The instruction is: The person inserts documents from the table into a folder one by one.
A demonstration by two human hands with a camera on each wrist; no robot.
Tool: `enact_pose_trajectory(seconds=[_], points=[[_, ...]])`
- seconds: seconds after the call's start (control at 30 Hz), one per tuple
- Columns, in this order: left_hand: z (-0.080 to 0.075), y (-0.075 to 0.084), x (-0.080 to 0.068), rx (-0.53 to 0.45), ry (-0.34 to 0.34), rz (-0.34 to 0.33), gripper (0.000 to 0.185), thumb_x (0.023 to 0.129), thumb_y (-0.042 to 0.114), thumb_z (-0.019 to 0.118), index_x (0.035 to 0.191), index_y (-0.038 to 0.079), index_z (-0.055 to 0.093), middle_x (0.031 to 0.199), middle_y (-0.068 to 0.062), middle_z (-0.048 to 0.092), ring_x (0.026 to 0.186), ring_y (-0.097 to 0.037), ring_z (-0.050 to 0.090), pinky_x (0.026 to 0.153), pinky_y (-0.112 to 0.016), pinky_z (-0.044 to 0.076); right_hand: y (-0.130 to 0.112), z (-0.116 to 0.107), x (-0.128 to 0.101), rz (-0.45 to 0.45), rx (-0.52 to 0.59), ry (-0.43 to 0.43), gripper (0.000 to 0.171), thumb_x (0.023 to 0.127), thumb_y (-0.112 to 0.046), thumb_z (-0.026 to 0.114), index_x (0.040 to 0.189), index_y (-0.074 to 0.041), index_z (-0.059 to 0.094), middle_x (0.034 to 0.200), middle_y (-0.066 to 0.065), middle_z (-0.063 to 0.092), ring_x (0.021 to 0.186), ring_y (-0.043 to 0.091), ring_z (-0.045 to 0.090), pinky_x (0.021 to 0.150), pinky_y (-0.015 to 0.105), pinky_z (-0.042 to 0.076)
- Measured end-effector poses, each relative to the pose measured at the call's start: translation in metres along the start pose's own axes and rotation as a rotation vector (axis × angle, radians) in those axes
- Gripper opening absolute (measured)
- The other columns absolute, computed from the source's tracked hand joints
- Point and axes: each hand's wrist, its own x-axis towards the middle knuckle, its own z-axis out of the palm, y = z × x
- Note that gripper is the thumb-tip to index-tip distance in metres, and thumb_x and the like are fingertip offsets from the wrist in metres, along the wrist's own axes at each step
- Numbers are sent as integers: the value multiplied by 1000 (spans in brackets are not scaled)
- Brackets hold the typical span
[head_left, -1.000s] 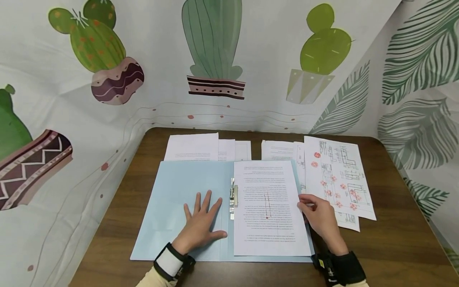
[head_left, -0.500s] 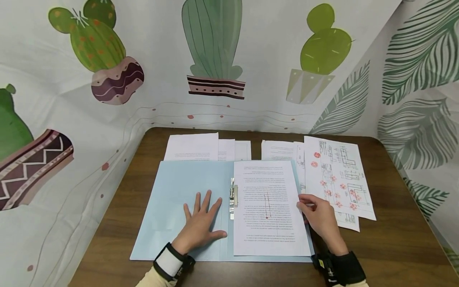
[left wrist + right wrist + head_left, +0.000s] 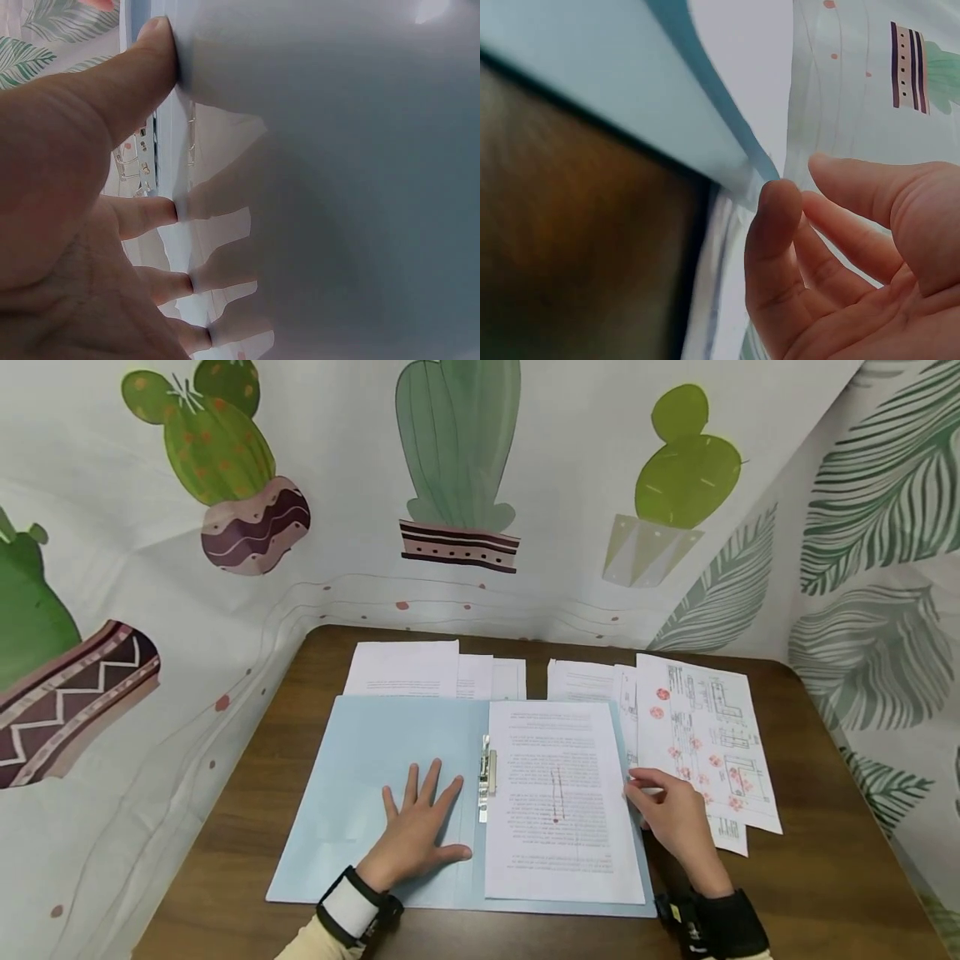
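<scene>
A light-blue folder (image 3: 375,727) lies spread on the table, a metal clip (image 3: 487,777) along its fold. Printed sheets (image 3: 540,877), with a reddish-brown mark on the top one, lie on its right side. My left hand (image 3: 411,839) rests on the folder's left cover with fingers spread; the left wrist view shows the thumb and fingers against the glossy cover. My right hand (image 3: 675,814) is at the right edge of the printed sheets, fingers bent. In the right wrist view its index fingertip (image 3: 780,195) meets the edge, with the thumb (image 3: 855,180) apart from it.
Behind the folder lie loose papers (image 3: 405,664) at left and more papers (image 3: 581,675) at right. Stamped drawing sheets (image 3: 720,710) lie right of the folder on the brown table (image 3: 810,877). A cactus-print cloth (image 3: 337,460) hangs behind.
The head view has tilted slightly, shifting the scene a little. Both hands keep their places on the folder and at the sheets' edge.
</scene>
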Motion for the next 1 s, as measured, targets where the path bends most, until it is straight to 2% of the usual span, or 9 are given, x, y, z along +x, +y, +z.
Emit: enact_pose_trajectory(seconds=[0.17, 0.47, 0.57, 0.73, 0.9, 1.0], points=[[-1, -1, -1, 1, -4, -3, 101, 74, 55, 88, 155, 10, 47, 167, -27, 20, 151, -57, 6, 103, -88, 4, 2, -10, 2, -47, -74, 48, 30, 95, -11, 73, 123, 0, 71, 106, 18, 74, 76, 23, 69, 54, 26, 52], [-2, -1, -2, -14, 0, -4, 101, 73, 54, 88, 155, 10, 47, 166, -27, 20, 151, -57, 5, 103, -87, 4, 0, -37, 7, -68, -187, 117, 34, 93, -14, 77, 124, -1, 71, 107, 21, 75, 81, 31, 68, 60, 31, 50], [-1, -2, -2, -14, 3, -1, 101, 74, 54, 88, 155, 10, 46, 167, -27, 20, 151, -57, 5, 103, -87, 4, 4, -46, 10, -86, -207, 152, 37, 93, -14, 77, 125, 0, 69, 110, 24, 73, 84, 38, 70, 62, 33, 51], [-1, -2, -2, 3, 4, 5, 101, 74, 54, 88, 155, 10, 46, 166, -27, 20, 151, -57, 6, 102, -88, 5, 14, -62, 12, -54, -238, 182, 42, 93, -18, 77, 130, -1, 67, 119, 28, 69, 96, 46, 68, 63, 36, 51], [-2, -1, -1, -1, 2, 6, 101, 74, 53, 88, 155, 9, 47, 166, -28, 20, 151, -58, 6, 102, -88, 4, 22, -75, 12, -1, -267, 173, 49, 95, -24, 75, 136, 0, 62, 133, 33, 58, 108, 50, 62, 70, 51, 53], [-2, -1, -2, -5, 0, 2, 101, 74, 53, 88, 155, 9, 47, 166, -28, 20, 151, -58, 6, 102, -88, 4, 27, -82, 13, 23, -277, 159, 54, 96, -27, 74, 140, 1, 57, 139, 37, 50, 112, 54, 57, 77, 62, 50]])
